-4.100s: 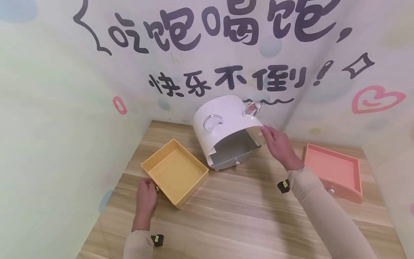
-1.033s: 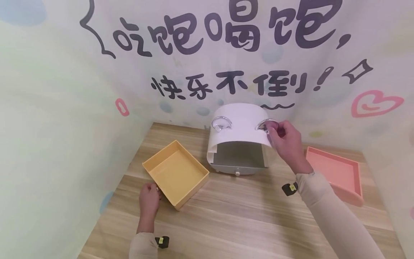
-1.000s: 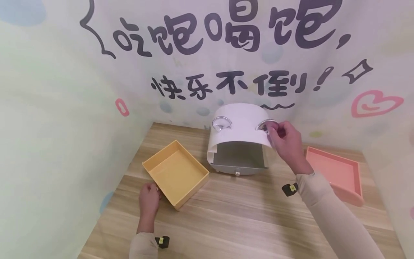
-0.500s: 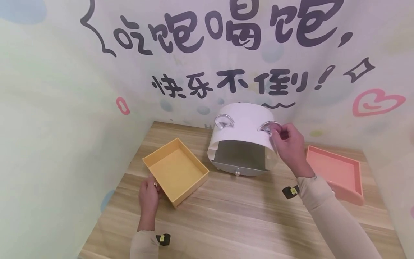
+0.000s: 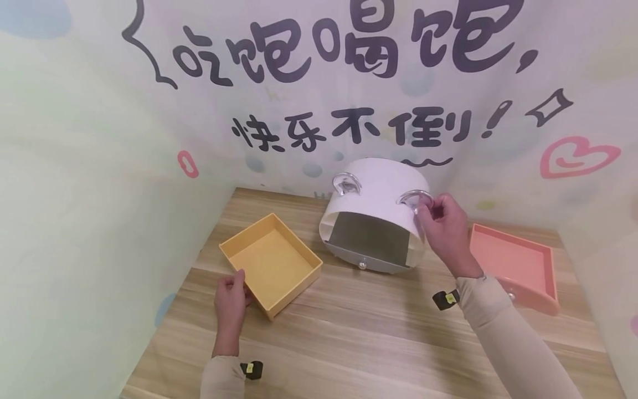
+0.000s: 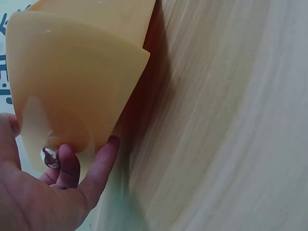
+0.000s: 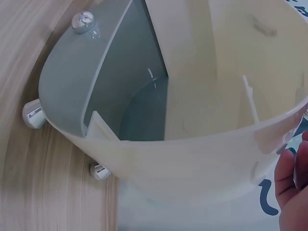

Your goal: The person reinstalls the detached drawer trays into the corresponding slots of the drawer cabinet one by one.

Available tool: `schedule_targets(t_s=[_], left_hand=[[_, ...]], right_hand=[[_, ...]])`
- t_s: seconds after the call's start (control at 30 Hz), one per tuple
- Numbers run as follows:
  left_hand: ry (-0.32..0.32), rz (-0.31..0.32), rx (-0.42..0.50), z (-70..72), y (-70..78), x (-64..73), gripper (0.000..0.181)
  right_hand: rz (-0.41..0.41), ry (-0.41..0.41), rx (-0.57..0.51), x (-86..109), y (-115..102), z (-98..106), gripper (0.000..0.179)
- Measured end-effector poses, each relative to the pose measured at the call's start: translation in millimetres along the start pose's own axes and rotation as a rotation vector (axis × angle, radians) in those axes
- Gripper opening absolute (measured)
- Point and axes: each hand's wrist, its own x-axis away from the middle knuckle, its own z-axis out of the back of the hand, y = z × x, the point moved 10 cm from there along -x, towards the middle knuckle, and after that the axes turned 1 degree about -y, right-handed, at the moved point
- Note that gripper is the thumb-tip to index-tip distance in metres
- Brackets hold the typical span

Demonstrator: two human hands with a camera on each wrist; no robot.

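A white rounded drawer case [image 5: 381, 180] with two silver ear-shaped parts on top stands near the back wall. Inside its bottom sits a grey drawer [image 5: 369, 238] with a silver knob [image 7: 83, 21]; the space above is open. My right hand [image 5: 445, 233] pinches the case's right ear [image 5: 412, 195]. To the left lies a yellow drawer [image 5: 271, 269], turned at an angle. My left hand [image 5: 230, 305] grips its curved front panel [image 6: 72, 86], thumb at the panel's edge, fingers bent beside the silver knob [image 6: 50, 157].
A pink drawer [image 5: 513, 260] with a silver knob lies at the right, beyond my right forearm. Silver feet [image 7: 33, 114] hold the case on the wooden table [image 5: 344, 338]. Printed cloth walls [image 5: 89, 221] stand at the back and both sides.
The case has turned, its opening now facing slightly left. My right hand has gone from the case's side edge to its right ear. My left thumb has come up onto the yellow drawer's edge.
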Motion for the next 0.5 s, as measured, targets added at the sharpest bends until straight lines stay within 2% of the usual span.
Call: schedule_targets(t_s=[0.2, 0.5], left_hand=[[0.059, -0.036, -0.002, 2.9, 1.2, -0.4, 0.052], [0.073, -0.086, 0.067, 0.1, 8.6, 2.4, 0.043]], right_hand=[[0.010, 0.052, 0.002, 3.0, -0.6, 3.9, 0.020], [-0.036, 0.120, 0.012, 8.0, 4.2, 8.9, 0.018]])
